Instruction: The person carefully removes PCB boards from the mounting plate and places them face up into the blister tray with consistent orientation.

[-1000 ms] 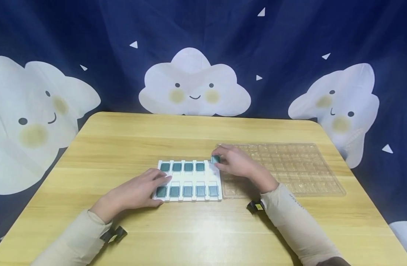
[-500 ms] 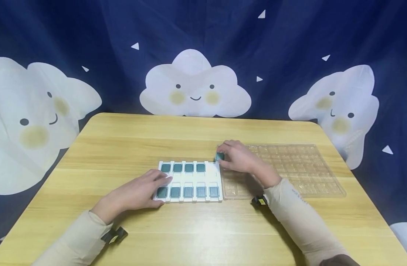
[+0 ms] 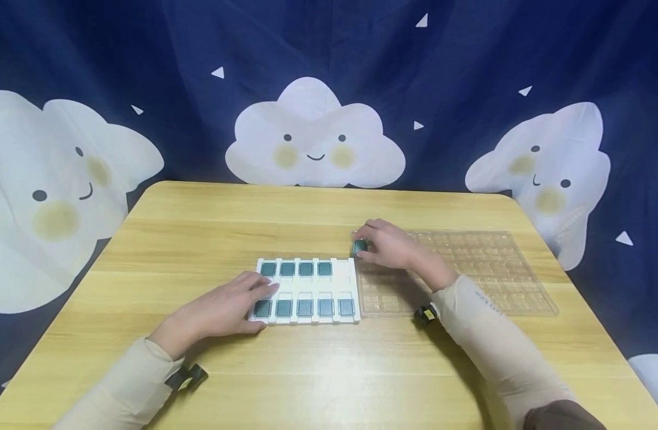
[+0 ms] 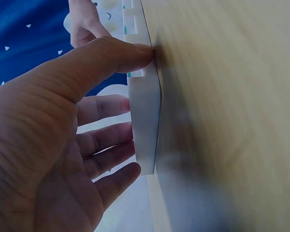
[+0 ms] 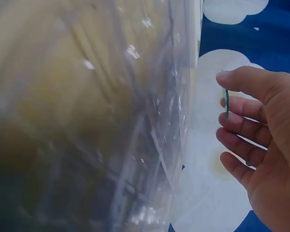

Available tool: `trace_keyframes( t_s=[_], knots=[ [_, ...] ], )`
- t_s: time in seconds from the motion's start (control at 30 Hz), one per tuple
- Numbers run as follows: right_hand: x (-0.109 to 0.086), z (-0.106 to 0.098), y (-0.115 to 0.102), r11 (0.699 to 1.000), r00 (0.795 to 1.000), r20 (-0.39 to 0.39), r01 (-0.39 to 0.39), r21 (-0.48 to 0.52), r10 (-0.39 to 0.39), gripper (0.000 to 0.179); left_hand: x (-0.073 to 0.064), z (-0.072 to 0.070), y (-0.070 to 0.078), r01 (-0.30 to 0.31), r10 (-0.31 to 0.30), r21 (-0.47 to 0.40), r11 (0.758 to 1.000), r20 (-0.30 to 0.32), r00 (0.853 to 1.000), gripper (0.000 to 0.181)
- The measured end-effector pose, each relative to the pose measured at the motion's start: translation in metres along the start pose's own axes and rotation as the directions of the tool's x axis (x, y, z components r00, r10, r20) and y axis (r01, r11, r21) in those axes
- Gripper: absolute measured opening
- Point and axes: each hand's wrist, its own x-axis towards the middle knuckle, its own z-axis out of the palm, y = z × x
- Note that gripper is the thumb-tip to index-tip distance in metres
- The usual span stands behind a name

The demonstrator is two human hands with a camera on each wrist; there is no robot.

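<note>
My right hand (image 3: 389, 243) pinches a thin green square chip (image 3: 360, 246) between thumb and fingers, over the far left corner of the clear compartment tray (image 3: 468, 269). In the right wrist view the chip (image 5: 227, 104) shows edge-on at the fingertips, apart from the clear tray. My left hand (image 3: 221, 307) holds the left end of the white slotted tray (image 3: 302, 288), thumb along its front edge and fingers on its top. Two rows of green chips lie in that tray; the far right slot (image 3: 343, 272) holds none. The left wrist view shows the thumb (image 4: 135, 55) against the white tray's side.
The white tray and the clear tray stand side by side on a wooden table (image 3: 318, 370). A dark blue curtain (image 3: 441, 54) printed with clouds hangs behind the table's far edge. Each sleeve carries a black wrist device.
My right hand has moved right and farther away with the green chip, from the white tray's far right corner to over the clear tray. My left hand has stayed in place.
</note>
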Motion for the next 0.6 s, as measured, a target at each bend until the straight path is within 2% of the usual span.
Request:
trace_keyframes(
  t_s=[0.3,0.6],
  knots=[
    [0.007,-0.006,0.011,0.997,0.994,0.075,-0.079,0.018,0.078,0.036,0.0,-0.001,0.0,0.003,-0.003,-0.005,1.0,0.008,1.0,0.076],
    [0.012,0.002,0.028,0.99,0.989,0.086,-0.127,0.066,0.121,0.036,0.001,0.0,0.0,-0.01,0.01,0.015,1.0,-0.004,1.0,0.075]
  ],
)
